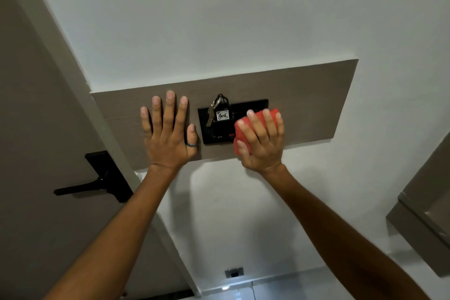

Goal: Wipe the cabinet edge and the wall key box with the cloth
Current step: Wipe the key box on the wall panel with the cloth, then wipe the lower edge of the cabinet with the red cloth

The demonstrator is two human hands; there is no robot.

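Note:
A black key box (243,107) is fixed on a brown wooden wall panel (311,95). A key with a tag marked 406 (220,113) hangs from it. My right hand (261,141) presses a folded red cloth (239,134) flat against the right part of the key box, hiding that side. My left hand (168,129) rests flat on the panel just left of the box, fingers spread, holding nothing, a ring on the thumb. The brown cabinet (423,214) shows at the right edge.
A brown door with a black lever handle (97,182) stands at the left, next to the panel. White wall surrounds the panel. A small wall socket (234,273) sits low on the wall, above a pale tiled floor.

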